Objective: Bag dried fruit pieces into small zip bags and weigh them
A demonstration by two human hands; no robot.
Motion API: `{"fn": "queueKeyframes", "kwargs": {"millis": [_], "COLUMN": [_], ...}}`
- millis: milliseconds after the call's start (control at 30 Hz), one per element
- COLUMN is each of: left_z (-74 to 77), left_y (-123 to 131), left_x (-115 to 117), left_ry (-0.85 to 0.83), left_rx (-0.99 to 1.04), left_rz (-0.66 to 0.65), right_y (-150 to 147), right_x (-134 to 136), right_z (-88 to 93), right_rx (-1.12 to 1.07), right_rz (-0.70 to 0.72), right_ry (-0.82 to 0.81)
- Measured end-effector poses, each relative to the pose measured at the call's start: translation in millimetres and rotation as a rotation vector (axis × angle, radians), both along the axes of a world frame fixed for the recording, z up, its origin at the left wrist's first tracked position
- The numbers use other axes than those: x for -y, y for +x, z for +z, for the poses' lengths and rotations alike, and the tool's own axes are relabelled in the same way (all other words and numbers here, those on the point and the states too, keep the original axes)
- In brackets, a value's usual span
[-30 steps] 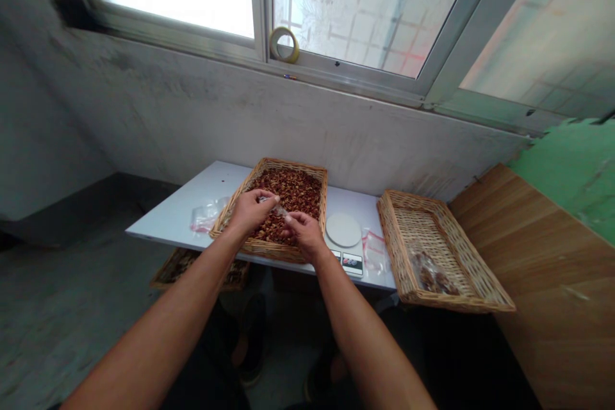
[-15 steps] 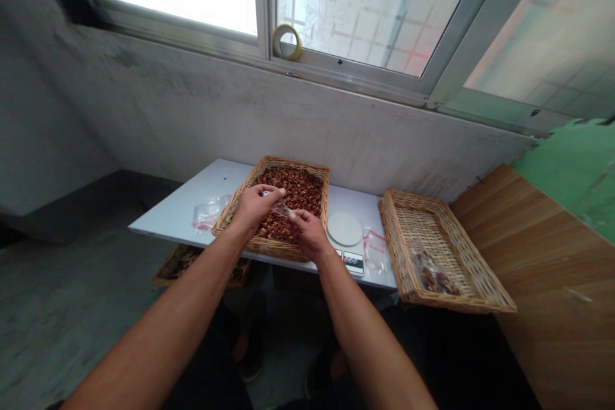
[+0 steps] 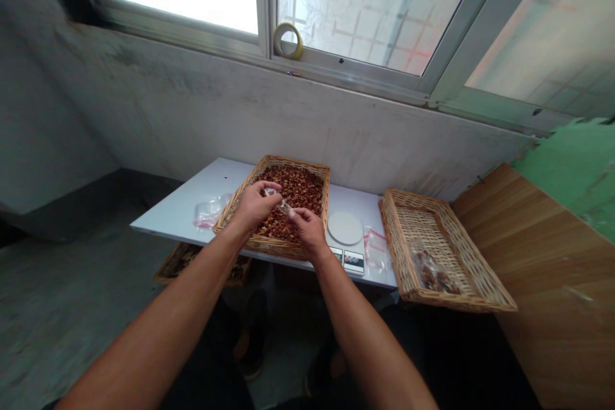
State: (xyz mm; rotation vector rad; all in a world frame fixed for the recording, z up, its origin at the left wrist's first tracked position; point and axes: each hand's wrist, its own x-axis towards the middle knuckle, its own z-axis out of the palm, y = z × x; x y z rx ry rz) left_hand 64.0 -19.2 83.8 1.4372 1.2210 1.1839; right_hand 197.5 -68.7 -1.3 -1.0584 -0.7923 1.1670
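Note:
Both hands pinch a small clear plastic bag (image 3: 284, 207) above a wicker basket (image 3: 262, 245) filled with reddish-brown dried pieces (image 3: 300, 189). My left hand (image 3: 257, 205) has its fingers closed on the bag's left end. On the other end, my right hand (image 3: 307, 229) grips it with thumb and fingers. A white round-topped scale (image 3: 344, 229) stands just right of the basket. Beside the scale lie clear bags with red edges (image 3: 376, 250), and more clear bags (image 3: 211, 211) lie left of the basket.
A second wicker basket (image 3: 396, 250) at the right holds filled bags (image 3: 435, 272). The white table (image 3: 177, 205) stands against the wall. Under it is a lower basket (image 3: 168, 269). A tape roll (image 3: 288, 41) rests on the window ledge. A wooden panel (image 3: 538, 269) stands far right.
The thumb and fingers of my left hand have shifted on the bag, and a crumpled part of it now shows between them. My right hand has hardly moved.

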Motion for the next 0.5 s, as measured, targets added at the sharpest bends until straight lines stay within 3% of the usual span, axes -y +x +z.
{"fn": "queueKeyframes", "kwargs": {"millis": [267,500], "left_z": [-8.4,-5.7], "left_y": [-3.3,-3.1], "left_x": [1.4,0.7], "left_ry": [-0.005,0.013], "left_rx": [-0.086,-0.096], "left_rz": [0.060,0.053], "right_y": [-1.7,1.2], "right_x": [-5.9,-5.1], "right_z": [6.5,5.1], "right_rx": [0.091,0.110], "right_rz": [-0.027,-0.043], "right_ry": [-0.059,-0.029]}}
